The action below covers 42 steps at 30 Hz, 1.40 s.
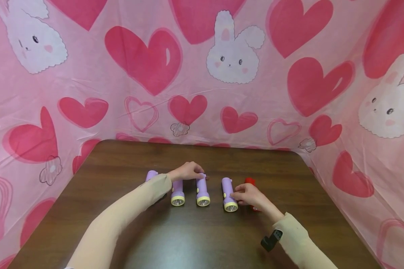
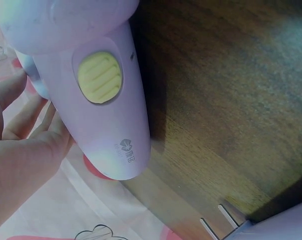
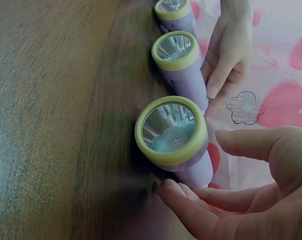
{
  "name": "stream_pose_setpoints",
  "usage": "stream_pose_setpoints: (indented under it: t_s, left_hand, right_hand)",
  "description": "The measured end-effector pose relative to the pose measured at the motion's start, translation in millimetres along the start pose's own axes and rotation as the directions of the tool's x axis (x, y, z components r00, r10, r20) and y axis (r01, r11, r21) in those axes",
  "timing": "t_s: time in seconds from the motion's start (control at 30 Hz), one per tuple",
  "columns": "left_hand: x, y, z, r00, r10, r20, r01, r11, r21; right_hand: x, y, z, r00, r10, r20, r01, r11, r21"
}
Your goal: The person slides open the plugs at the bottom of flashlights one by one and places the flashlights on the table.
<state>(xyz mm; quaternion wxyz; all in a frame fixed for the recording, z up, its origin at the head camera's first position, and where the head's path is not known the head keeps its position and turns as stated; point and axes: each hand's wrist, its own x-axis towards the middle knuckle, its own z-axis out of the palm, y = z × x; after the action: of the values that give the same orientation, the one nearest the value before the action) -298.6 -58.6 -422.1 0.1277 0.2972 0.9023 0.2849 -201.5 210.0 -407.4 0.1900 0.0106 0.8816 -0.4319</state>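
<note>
Several purple flashlights with yellow lens rims lie in a row on the table, lenses toward me. My left hand (image 1: 187, 171) pinches the tail end of the third flashlight from the left (image 1: 202, 188), its thumb along the body in the right wrist view. At the rightmost purple flashlight (image 1: 227, 194), my right hand (image 1: 250, 195) has its fingertips right at the side, thumb and fingers spread in the right wrist view. Close in the left wrist view is another flashlight (image 2: 105, 120) with a ribbed yellow switch (image 2: 99, 77), under my left forearm.
A red object (image 1: 250, 181) lies right of the row, partly hidden by my right hand. The leftmost flashlight (image 1: 151, 175) is mostly behind my left sleeve; two metal prongs (image 2: 228, 216) show in the left wrist view. Pink heart-patterned cloth (image 1: 188, 82) surrounds the brown table (image 1: 175, 235).
</note>
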Motion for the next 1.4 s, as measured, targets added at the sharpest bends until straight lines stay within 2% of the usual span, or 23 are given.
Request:
stream_pose_setpoints:
  t_s: [0.43, 1.0, 1.4]
  left_hand:
    - [1.6, -1.3, -0.9, 1.0, -0.001, -0.002, 0.001, 1.0, 0.004]
    - [0.8, 0.6, -1.5, 1.0, -0.014, 0.002, 0.014, 1.0, -0.023]
    - [-0.2, -2.4, 0.8, 1.0, 0.001, 0.0, -0.001, 1.0, -0.017]
  right_hand:
    - [6.8, 2.9, 3.0, 1.0, 0.017, 0.011, -0.017, 1.0, -0.002]
    - [14.4, 1.2, 4.6, 0.996, 0.086, 0.005, -0.086, 0.992, -0.088]
    - [15.2, 2.1, 7.9, 0.995, 0.1, 0.001, -0.099, 0.99, -0.098]
